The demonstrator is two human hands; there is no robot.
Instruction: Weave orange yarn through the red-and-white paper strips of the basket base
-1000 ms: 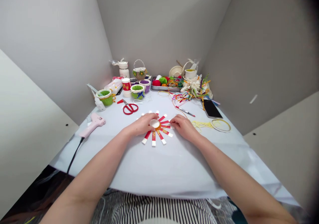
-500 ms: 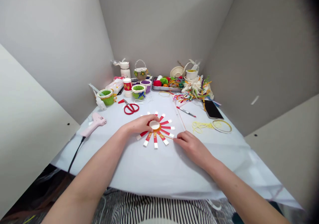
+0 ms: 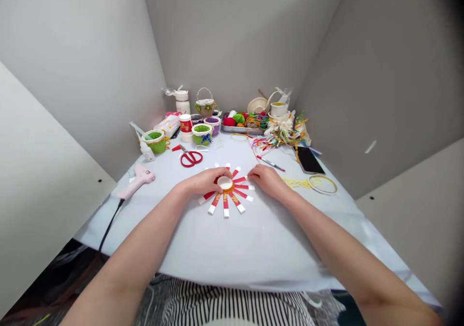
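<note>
A paper cup cut into red strips with white tips [image 3: 226, 202] lies splayed like a sun on the white-covered table. Orange yarn [image 3: 229, 188] is wound around its round white centre. My left hand [image 3: 208, 180] grips the cup's centre, thumb and fingers around its left side. Beside the strips on the right, my right hand [image 3: 266, 178] is closed in a pinch on the orange yarn. The yarn's far length trails back toward the tray; the piece between my fingers and the cup is hard to see.
Red-handled scissors [image 3: 191, 158] and a pink glue gun [image 3: 137, 180] lie to the left. A pen [image 3: 271, 163], a phone [image 3: 309, 160] and yellow yarn [image 3: 295, 183] are on the right. Small baskets [image 3: 202, 135] and a metal tray [image 3: 243, 130] of yarn balls stand at the back.
My right hand has moved away from me and slightly left, from the lower right strips to the upper right ones. My left hand stays on the cup.
</note>
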